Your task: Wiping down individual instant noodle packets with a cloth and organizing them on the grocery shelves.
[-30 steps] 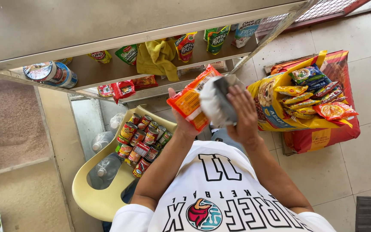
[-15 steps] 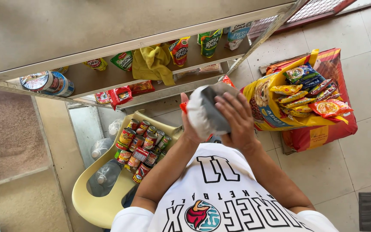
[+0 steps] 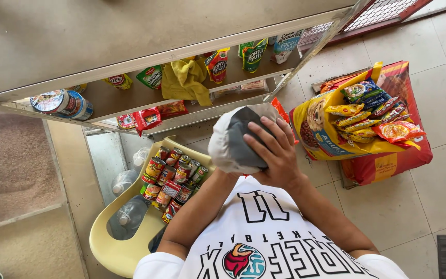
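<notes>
We look down at a big metal shelf (image 3: 145, 90) with glass sides. On it sit a yellow cloth (image 3: 184, 80), some green and red sauce pouches (image 3: 218, 64) and a lying tin (image 3: 60, 102).

To the right, on the tiled floor (image 3: 440, 103), stands a large yellow and red feed sack (image 3: 393, 160). A pile of small snack packets (image 3: 372, 111) lies on top of it.

Below the shelf is a yellow plastic chair (image 3: 114, 248). It holds many small cans (image 3: 174, 175) and some clear bottles (image 3: 127, 217).

In the middle we see a grey and white cloth (image 3: 233, 142), held up in front of our chest. Our right hand (image 3: 277, 152) lies spread on the cloth, with the fingers wide and pressing on its right side. That grip is flat on the cloth, not a fist.

Our left hand (image 3: 222, 168) is under the cloth and mostly hidden by it. We cannot tell how its grip is set. A bit of an orange packet (image 3: 281, 109) peeks out just behind the cloth, near our right fingers.
</notes>
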